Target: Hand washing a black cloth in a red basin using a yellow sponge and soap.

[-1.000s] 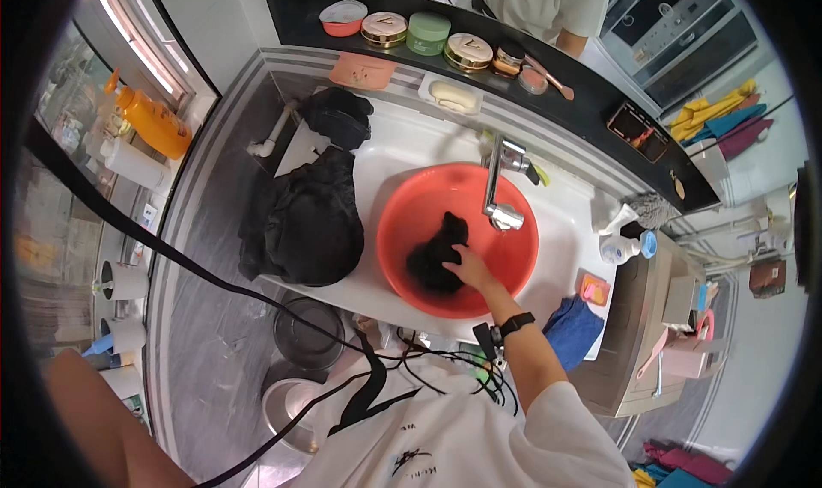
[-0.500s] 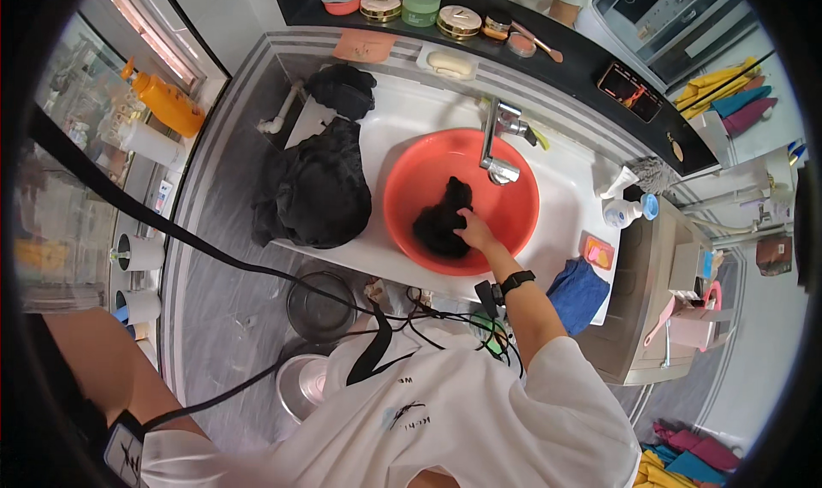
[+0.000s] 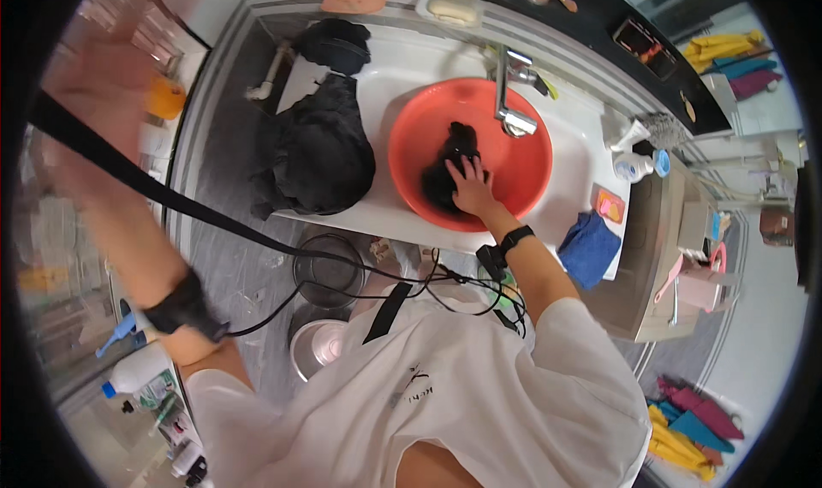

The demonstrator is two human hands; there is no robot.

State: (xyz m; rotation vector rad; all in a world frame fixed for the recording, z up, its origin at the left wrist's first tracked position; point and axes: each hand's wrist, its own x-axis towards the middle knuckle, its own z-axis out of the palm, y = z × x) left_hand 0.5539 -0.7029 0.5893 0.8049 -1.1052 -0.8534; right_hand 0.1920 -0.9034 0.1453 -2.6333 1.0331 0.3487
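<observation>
In the wide red basin (image 3: 531,175) lies a bunched black cloth (image 3: 462,141), dark and wet-looking. My right hand (image 3: 471,187) rests on top of it, fingers spread over the fabric. The faucet (image 3: 514,116) hangs over the basin's far right side. At the far left my left arm is raised, and my left hand (image 3: 98,90) is smeared by motion, so its fingers cannot be made out. It is nearest to an orange bottle (image 3: 165,97), which it partly covers.
Black garments (image 3: 318,150) are heaped on the left of the white sink (image 3: 411,56). A blue cloth (image 3: 589,248) drapes over its right front edge, near a soap dish (image 3: 610,204). A black strap (image 3: 171,193) and cables cross in front of me. Bottles (image 3: 634,164) stand right.
My left arm has swung up from the lower left to the shelf with the orange bottle. My right hand has spread its fingers over the black cloth. The view has shifted.
</observation>
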